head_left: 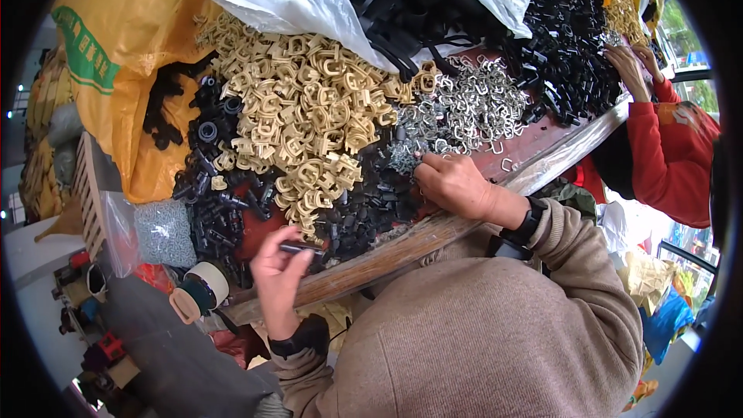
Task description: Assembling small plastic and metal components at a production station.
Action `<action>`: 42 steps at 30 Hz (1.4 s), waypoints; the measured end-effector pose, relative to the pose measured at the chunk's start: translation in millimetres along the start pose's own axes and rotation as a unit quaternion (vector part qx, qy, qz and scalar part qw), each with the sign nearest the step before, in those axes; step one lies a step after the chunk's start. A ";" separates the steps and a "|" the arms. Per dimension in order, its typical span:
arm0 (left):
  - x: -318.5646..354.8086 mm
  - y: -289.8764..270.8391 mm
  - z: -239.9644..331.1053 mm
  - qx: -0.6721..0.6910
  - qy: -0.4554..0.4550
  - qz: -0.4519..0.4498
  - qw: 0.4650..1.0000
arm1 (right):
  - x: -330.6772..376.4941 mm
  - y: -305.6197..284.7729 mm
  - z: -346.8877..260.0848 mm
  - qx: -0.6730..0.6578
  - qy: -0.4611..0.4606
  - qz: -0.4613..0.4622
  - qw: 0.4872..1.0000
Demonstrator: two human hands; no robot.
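Part [300, 248]: long axis left-right, clips [309, 101] beyond
Left hand [279, 269]: pinching part
Right hand [455, 186]: narrow, contents unclear
Sack [128, 101]: printed

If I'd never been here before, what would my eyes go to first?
Probably the big heap of cream plastic pieces, in the upper middle. Just right of it shine bent metal wire pieces, and a yellow-orange sack bulges at the upper left. Below the heap, the left hand pinches a small black part.
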State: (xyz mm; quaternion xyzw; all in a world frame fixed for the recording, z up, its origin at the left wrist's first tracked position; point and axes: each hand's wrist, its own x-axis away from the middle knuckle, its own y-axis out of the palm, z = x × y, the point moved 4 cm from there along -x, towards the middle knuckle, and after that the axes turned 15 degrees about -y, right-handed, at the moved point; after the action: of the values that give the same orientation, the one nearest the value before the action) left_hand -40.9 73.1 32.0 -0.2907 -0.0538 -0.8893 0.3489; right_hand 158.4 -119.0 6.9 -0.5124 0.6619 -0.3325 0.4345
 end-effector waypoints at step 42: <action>-7.9 131.6 11.5 -0.055 0.265 -0.102 0.957 | -2.0 -1.3 -19.8 -0.637 0.215 0.064 0.737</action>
State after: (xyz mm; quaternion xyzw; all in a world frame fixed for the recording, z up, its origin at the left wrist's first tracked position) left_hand 54.9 -17.6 23.0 -0.0564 0.0600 -0.9668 0.2418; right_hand 141.0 -117.5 16.5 -0.5410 0.8260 0.0946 -0.1269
